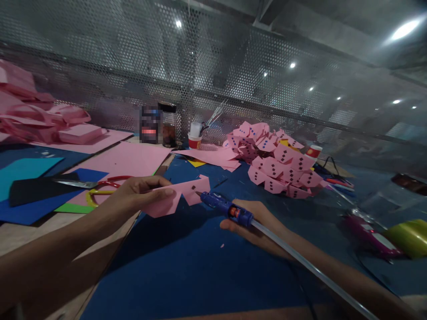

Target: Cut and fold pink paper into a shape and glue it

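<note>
Between the thumb and fingers of my left hand [147, 192] is a pink paper cutout [165, 205] with a V-shaped notch and a small dark diamond near its right end. My right hand [253, 218] grips a blue glue gun [227, 208], with a long clear glue stick [307, 262] running out of its back. The gun's nozzle is at the paper beside the dark diamond; whether it touches cannot be made out. Part of my right hand is hidden behind the gun.
Folded pink papers with dark diamonds [283, 166] are heaped at the back right. Scissors with red and yellow handles [103, 189] lie on coloured sheets at left. Paper cups, a jar [168, 126] and a magenta tool [370, 235] stand or lie around the blue surface [167, 275].
</note>
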`<control>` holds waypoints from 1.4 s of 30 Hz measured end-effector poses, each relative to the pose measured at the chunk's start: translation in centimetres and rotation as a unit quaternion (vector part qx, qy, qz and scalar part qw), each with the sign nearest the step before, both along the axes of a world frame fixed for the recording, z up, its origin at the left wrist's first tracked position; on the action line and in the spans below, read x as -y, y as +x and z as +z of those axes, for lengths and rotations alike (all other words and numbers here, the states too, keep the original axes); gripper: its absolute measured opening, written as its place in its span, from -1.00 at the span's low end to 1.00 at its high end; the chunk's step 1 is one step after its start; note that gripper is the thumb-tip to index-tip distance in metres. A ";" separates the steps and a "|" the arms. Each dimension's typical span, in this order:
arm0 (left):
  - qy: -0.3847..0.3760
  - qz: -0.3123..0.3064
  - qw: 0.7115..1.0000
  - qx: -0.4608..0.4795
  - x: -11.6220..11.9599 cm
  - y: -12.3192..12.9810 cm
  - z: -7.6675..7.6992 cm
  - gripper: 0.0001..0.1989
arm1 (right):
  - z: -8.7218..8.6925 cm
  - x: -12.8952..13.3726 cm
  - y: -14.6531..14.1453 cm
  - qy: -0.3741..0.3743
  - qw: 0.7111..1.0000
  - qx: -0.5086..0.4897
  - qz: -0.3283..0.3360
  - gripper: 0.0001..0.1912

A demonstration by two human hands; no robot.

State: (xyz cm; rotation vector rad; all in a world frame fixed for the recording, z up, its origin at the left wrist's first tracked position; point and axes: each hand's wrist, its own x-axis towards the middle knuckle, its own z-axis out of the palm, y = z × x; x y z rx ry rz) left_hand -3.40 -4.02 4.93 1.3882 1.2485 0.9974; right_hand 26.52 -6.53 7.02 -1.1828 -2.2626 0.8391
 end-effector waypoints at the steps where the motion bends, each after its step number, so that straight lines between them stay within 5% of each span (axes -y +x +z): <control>1: 0.001 0.000 1.000 -0.001 0.0 0.0 0.0 -0.72 | 0.0 0.0 0.0 -0.001 1.000 0.000 -0.001 -0.51; 42: -0.002 0.008 1.000 0.011 0.1 0.2 0.3 -0.67 | -0.3 -0.1 0.2 0.010 1.000 0.003 -0.006 -0.55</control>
